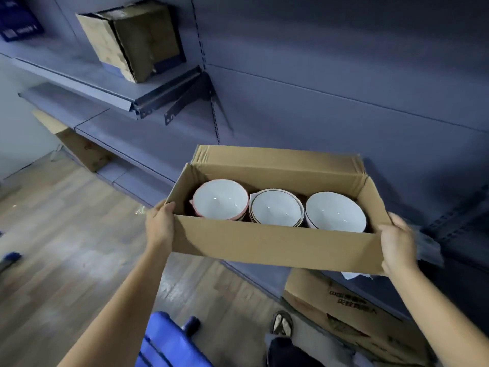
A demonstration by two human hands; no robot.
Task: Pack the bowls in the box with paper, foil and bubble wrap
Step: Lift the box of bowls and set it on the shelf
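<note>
Box: open brown cardboard box (264,242) held up in the air, in front of the grey metal shelving (344,75)
Bowls: all inside the box, in a row: pink-rimmed white bowl (221,200) left, brown-rimmed white bowl (276,206) middle, third white bowl (336,211) right
Left grip (160,226): clamped on the box's left end, thumb on the rim
Right grip (398,245): clamped round the right end
Below: printed brown carton (344,305) beside the wooden floor (66,234)
</note>
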